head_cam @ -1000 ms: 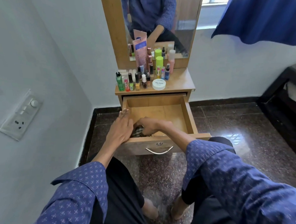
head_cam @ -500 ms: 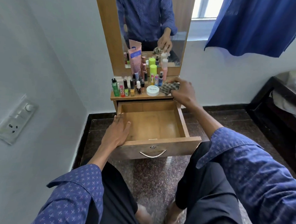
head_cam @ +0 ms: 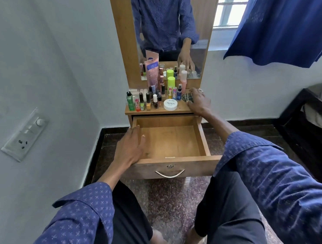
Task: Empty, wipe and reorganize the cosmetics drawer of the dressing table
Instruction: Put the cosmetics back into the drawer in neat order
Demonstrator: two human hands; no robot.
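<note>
Your left hand (head_cam: 130, 146) lies flat, steadying the emptied drawer (head_cam: 169, 140); your right hand (head_cam: 198, 102) seems to press the checked cloth (head_cam: 188, 97) onto the bench (head_cam: 182, 109), beside the bottles (head_cam: 150, 101).

The drawer (head_cam: 171, 140) is showing matt, smooth light wood with faint grain, and the counter (head_cam: 182, 109) is looking like the same wood. The handle (head_cam: 169, 174) is gleaming as polished metal. The cloth (head_cam: 188, 97) is appearing as soft checked fabric. The jar (head_cam: 170, 104) is looking like glossy white plastic. The floor (head_cam: 164, 198) is shining as speckled polished stone. The mirror (head_cam: 170, 31) is reflecting as smooth glass. The wall (head_cam: 49, 63) is looking matt
</note>
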